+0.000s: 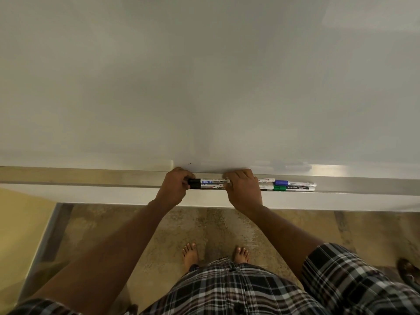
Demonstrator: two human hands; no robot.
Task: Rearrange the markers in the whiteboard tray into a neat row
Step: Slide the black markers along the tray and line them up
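Note:
Several markers lie in the metal whiteboard tray [113, 178]. My left hand [175, 187] grips the black-capped ends of two white markers [210, 184] lying side by side. My right hand [243, 189] covers their other ends, fingers pressed on them. Right of that hand, two more white marker ends [267, 183] poke out. Further right lie a blue-capped marker [293, 183] at the back and a green-capped marker [293, 188] at the front, parallel and touching.
The whiteboard [204, 87] fills the upper view. Below the tray is a stone floor [216, 228] with my bare feet [191, 255]. A metal frame edge [45, 242] runs down at the left.

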